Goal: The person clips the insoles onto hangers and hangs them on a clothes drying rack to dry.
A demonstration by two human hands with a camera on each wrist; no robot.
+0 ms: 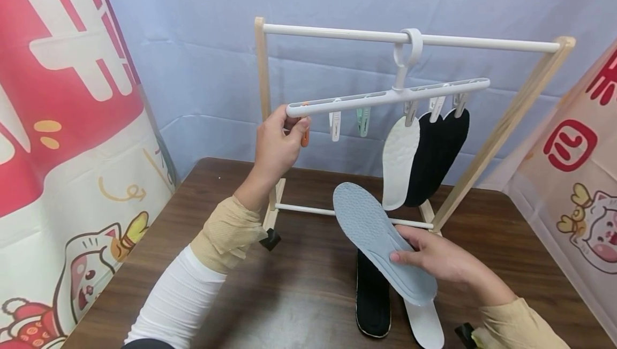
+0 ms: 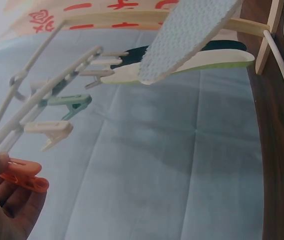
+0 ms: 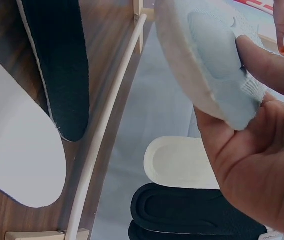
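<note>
My left hand (image 1: 278, 143) pinches the orange clip (image 2: 27, 170) at the left end of the grey hanger (image 1: 347, 103), which slants down to that side. In the right hand (image 1: 436, 255) is a light blue insole (image 1: 368, 226), held between thumb and fingers over the table. A white clip (image 1: 335, 124) and a green clip (image 1: 363, 120) hang with nothing in them. From clips on the hanger's right half hang a white insole (image 1: 400, 164) and two black insoles (image 1: 436, 156), side by side.
The hanger hooks over the white top bar (image 1: 328, 32) of a wooden-sided rack (image 1: 506, 129). On the brown table (image 1: 299, 295) lie a black insole (image 1: 372, 306) and a white insole (image 1: 426, 325), partly under the held one. A pale blue cloth (image 1: 202, 70) hangs behind.
</note>
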